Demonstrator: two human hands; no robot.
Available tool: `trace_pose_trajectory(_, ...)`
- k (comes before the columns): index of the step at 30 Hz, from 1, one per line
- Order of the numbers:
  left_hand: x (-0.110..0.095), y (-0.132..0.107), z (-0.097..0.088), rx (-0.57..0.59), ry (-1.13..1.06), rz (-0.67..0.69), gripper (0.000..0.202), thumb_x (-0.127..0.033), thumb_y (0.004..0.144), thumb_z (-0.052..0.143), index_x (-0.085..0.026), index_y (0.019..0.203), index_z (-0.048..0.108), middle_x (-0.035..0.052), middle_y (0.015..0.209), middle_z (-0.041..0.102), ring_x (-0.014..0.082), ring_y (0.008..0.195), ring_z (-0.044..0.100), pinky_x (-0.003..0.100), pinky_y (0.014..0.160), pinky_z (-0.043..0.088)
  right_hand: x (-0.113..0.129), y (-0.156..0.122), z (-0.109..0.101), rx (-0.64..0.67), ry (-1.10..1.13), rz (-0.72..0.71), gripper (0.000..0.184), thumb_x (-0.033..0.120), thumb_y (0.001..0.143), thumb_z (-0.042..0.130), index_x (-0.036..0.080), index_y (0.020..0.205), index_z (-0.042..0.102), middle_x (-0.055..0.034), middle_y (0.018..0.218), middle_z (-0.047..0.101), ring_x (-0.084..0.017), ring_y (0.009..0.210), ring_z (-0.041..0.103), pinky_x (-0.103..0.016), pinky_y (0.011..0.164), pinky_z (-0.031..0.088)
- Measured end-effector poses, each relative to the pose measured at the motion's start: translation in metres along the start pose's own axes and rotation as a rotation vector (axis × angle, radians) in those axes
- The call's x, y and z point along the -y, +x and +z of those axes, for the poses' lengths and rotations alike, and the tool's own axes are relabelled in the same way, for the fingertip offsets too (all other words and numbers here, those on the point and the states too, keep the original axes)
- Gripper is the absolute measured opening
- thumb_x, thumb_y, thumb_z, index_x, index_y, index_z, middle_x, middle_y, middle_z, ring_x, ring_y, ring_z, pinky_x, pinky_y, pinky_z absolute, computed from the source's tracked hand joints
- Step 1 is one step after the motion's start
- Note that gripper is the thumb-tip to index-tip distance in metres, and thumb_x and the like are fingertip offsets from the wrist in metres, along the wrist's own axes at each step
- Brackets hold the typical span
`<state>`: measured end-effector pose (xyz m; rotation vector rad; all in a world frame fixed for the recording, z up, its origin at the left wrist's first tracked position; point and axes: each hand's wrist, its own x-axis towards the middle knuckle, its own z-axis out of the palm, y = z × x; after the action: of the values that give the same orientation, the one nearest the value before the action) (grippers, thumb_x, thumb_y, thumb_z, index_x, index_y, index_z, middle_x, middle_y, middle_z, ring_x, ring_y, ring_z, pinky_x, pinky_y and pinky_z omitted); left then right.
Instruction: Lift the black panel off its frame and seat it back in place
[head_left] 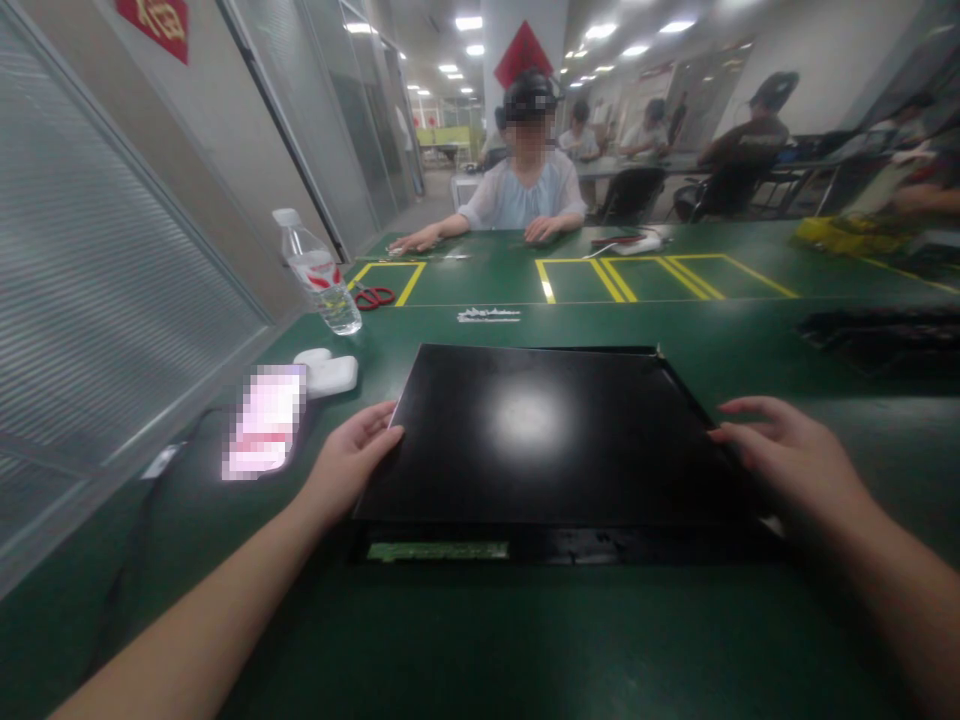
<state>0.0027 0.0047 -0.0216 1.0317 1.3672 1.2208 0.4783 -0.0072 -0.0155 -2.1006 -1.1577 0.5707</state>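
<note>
A flat black metal case lies on the green table in front of me, its open front edge showing a green circuit board. My left hand rests against the case's left edge, fingers extended along it. My right hand lies on the case's right edge, fingers spread and lightly curled over the side. Neither hand has lifted the case off the table.
A lit phone and a white charger lie to the left. A water bottle and red scissors stand beyond. A small row of screws sits behind the case. A person sits across the table; others work at the back right.
</note>
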Motion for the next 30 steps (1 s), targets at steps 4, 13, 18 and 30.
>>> trace_pose_trajectory(4,-0.0005,-0.0002,-0.0010,0.004,0.023,0.005,0.079,-0.057,0.052,0.104,-0.016,0.114,0.078,0.0117,0.103,0.087,0.0375,0.113,0.080,0.049,0.108,0.059,-0.0006,0.0009,0.0001,0.001,-0.007,-0.001,0.062,0.060,0.058,0.068,0.026,0.108,0.074,-0.0065,0.078,0.078,-0.032,0.064,0.067,-0.044,0.066,0.050)
trace_pose_trajectory(13,0.0009,-0.0002,-0.0016,-0.004,0.045,0.023,0.075,-0.053,0.056,0.103,-0.014,0.117,0.080,0.0146,0.107,0.086,0.0385,0.116,0.078,0.050,0.105,0.061,-0.0008,-0.0004,-0.0014,0.000,-0.018,-0.022,0.057,0.059,0.058,0.070,0.026,0.105,0.075,-0.0058,0.076,0.077,-0.032,0.066,0.067,-0.044,0.067,0.051)
trace_pose_trajectory(18,0.0014,0.0000,-0.0015,0.000,0.044,0.030,0.078,-0.057,0.056,0.103,-0.015,0.117,0.080,0.0143,0.109,0.087,0.0386,0.118,0.078,0.050,0.109,0.059,-0.0045,0.0011,0.0001,0.014,-0.030,-0.026,0.055,0.058,0.062,0.072,0.027,0.108,0.075,-0.0047,0.075,0.076,-0.031,0.064,0.068,-0.043,0.065,0.051)
trace_pose_trajectory(30,0.0008,-0.0011,-0.0006,0.006,0.071,0.038,0.073,-0.056,0.058,0.101,-0.016,0.116,0.079,0.0141,0.108,0.087,0.0396,0.117,0.078,0.051,0.106,0.061,-0.0016,0.0028,-0.0004,0.012,-0.056,-0.034,0.055,0.059,0.060,0.071,0.027,0.104,0.075,-0.0046,0.071,0.075,-0.033,0.066,0.069,-0.044,0.067,0.050)
